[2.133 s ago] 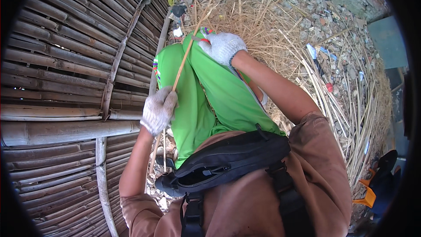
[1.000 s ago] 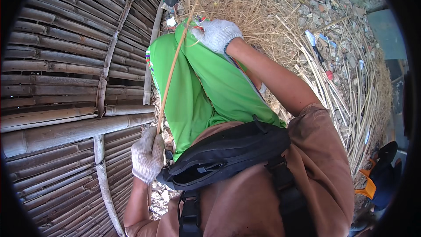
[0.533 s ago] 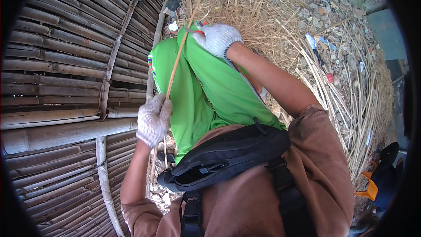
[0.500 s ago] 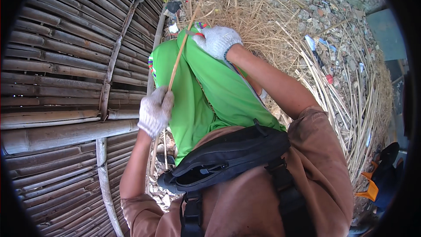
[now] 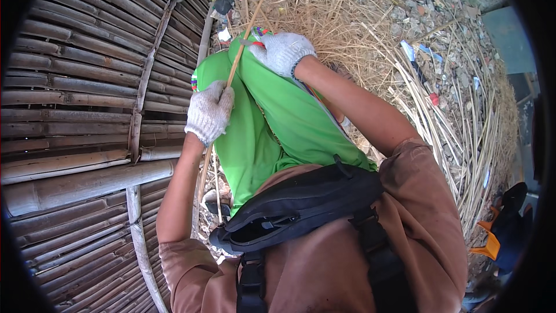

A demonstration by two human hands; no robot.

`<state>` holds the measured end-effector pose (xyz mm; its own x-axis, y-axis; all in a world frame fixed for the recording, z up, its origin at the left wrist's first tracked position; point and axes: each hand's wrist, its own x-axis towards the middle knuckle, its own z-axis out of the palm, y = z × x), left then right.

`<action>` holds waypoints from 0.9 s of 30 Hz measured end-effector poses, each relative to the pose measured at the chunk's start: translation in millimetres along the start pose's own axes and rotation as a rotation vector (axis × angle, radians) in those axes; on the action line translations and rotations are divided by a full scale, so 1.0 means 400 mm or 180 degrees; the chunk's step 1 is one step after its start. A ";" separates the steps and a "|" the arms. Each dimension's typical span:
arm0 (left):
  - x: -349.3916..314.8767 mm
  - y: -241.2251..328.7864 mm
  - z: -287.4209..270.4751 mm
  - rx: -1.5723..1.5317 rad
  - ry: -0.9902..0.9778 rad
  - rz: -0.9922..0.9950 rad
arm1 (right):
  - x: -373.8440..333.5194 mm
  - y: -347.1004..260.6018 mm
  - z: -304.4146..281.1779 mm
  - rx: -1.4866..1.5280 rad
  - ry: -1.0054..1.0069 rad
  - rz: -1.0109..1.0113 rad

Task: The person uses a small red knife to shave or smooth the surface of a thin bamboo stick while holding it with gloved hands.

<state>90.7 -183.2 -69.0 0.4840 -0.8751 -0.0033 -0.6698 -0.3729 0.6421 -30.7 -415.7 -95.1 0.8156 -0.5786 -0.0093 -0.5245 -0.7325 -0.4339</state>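
My left hand (image 5: pixel 209 113), in a white knit glove, is closed around a long thin bamboo strip (image 5: pixel 255 16). The strip slants across my green-trousered legs (image 5: pixel 289 113), its far end reaching past my knees and its near end running down beside my left forearm. My right hand (image 5: pixel 284 53), gloved too, rests by my right knee, closed on a small knife (image 5: pixel 255 44) with a red handle. The knife's short blade lies against the strip, a little beyond the left hand. Most of the handle is hidden in the glove.
A bamboo slat wall (image 5: pixel 75 98) stands close on my left. Dry shavings (image 5: pixel 341 29) cover the ground ahead, among rubble and litter. Many long split strips (image 5: pixel 446 145) lie to the right. A black bag (image 5: pixel 307 203) sits across my waist. An orange object (image 5: pixel 489 244) is at far right.
My left hand has slid forward along the strip, closer to the knife. The right hand and the knife stay almost in the same place.
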 end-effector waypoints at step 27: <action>-0.282 -0.005 -0.055 0.0093 0.0085 0.0145 | -0.002 0.008 -0.005 -0.0182 -0.0101 -0.0052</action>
<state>49.8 -76.7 -53.2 0.4673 -0.8829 0.0461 -0.7075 -0.3421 0.6184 -33.6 -418.2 -94.6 0.8310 -0.5553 -0.0315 -0.5234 -0.7615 -0.3822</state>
